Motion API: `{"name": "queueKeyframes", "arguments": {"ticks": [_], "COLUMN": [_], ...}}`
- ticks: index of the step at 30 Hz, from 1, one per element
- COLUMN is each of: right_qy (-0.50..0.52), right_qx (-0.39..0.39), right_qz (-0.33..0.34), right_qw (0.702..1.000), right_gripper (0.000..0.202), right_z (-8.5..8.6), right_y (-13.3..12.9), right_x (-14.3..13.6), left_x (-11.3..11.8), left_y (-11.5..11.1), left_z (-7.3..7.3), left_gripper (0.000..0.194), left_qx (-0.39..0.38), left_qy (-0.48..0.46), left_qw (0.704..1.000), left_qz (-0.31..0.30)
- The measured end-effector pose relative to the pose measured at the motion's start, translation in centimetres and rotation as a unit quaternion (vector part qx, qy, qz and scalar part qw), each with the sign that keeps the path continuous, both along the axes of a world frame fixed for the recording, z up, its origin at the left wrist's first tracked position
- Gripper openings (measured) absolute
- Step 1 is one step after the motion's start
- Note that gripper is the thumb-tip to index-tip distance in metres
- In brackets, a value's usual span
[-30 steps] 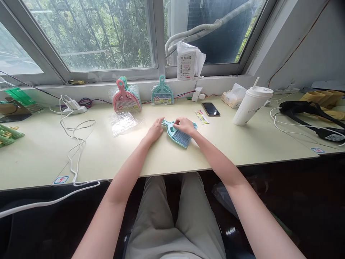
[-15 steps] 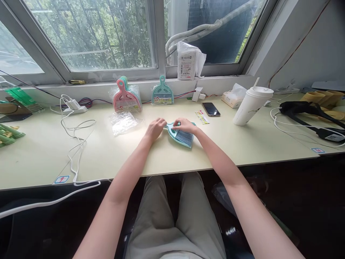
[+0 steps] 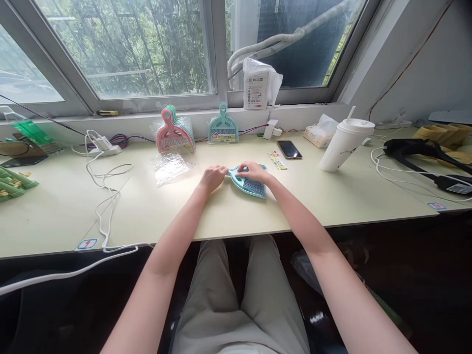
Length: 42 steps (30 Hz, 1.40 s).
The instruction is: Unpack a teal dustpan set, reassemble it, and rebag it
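Observation:
A teal mini dustpan (image 3: pixel 238 184) lies on the desk in front of me, its wide end pointing right. A small brush with grey-blue bristles (image 3: pixel 254 187) is nested in it. My left hand (image 3: pixel 214 178) is closed around the handle end at the left, hiding its tip. From above, my right hand (image 3: pixel 254 170) reaches over the set, its fingers bent down and pinching near the base of the handle. Exactly which piece those fingertips grip is partly hidden.
Wrapped pink and teal dustpan sets (image 3: pixel 175 130) and another teal set (image 3: pixel 223 125) lean at the back. Clear plastic wrapping (image 3: pixel 171 168), a printed card (image 3: pixel 276 160), a phone (image 3: pixel 289 149) and a white cup (image 3: pixel 344 145) stand around. White cables (image 3: pixel 106 206) trail left; the desk's front edge is close.
The wide end of the dustpan has turned slightly, its near corner shifting away from me and right. Both hands keep their hold. The whole view has shifted a little.

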State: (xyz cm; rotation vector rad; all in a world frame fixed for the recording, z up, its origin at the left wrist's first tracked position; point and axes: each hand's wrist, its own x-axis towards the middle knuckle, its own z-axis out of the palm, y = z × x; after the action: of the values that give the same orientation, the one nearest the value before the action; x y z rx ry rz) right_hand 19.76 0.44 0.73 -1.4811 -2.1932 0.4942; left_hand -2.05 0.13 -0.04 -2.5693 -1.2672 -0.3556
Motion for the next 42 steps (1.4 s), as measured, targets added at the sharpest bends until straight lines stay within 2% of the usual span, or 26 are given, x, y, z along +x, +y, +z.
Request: {"name": "queueKeyframes", "arguments": {"ticks": [5,14,24,38,42], "right_qy": [0.0,-0.077,-0.115,-0.112,-0.094], "right_qx": [0.002,0.013,0.019,0.024,0.038], "right_qz": [-0.004,-0.032,-0.035,-0.048,-0.055], "right_qw": [1.0,0.996,0.993,0.992,0.993], "right_gripper": [0.019,0.019,0.02,0.025,0.026], "right_z": [0.2,1.1,1.5,0.9,0.7], "right_y": [-0.2,-0.7,-0.8,-1.2,-1.0], "right_x": [0.0,-0.2,-0.4,-0.8,-0.7], "left_x": [0.1,0.5,1.2,0.7,0.4], "left_y": [-0.1,-0.3,-0.7,-0.2,0.0], "left_z": [0.1,0.3,1.0,-0.4,-0.5], "left_gripper": [0.036,0.031,0.03,0.035,0.036], "left_qx": [0.003,-0.011,-0.03,0.016,0.031], "left_qy": [0.022,0.051,0.052,0.041,-0.018], "left_qw": [1.0,0.999,0.998,0.999,0.999], "left_qz": [0.006,0.003,0.021,0.019,0.015]}}
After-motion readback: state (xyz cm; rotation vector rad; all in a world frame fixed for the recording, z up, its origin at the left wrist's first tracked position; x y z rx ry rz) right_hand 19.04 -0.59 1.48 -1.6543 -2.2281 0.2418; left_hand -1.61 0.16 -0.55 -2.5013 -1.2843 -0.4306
